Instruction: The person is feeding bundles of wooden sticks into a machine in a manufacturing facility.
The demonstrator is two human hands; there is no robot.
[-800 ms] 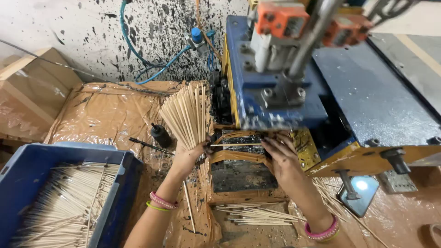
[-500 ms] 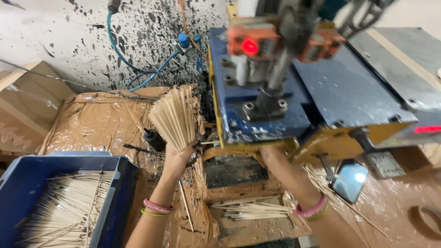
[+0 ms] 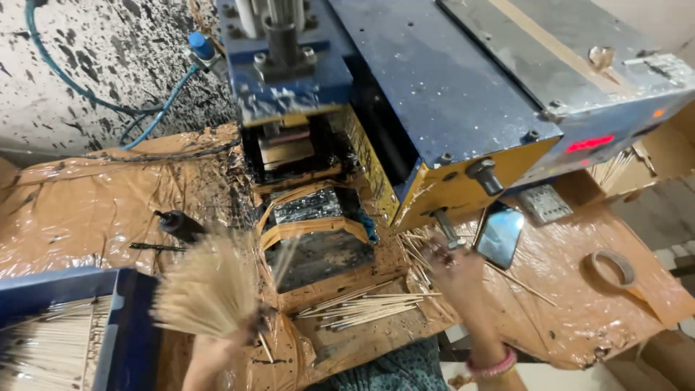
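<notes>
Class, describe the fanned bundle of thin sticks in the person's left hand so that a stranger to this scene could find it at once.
Start at the big blue and yellow machine, then drop to the brown plastic-covered table at its lower left. There the left hand grips a bundle of pale sticks, beside the blue crate. Unlike the loose sticks lying flat by the machine, it fans out, raised and blurred.
</notes>
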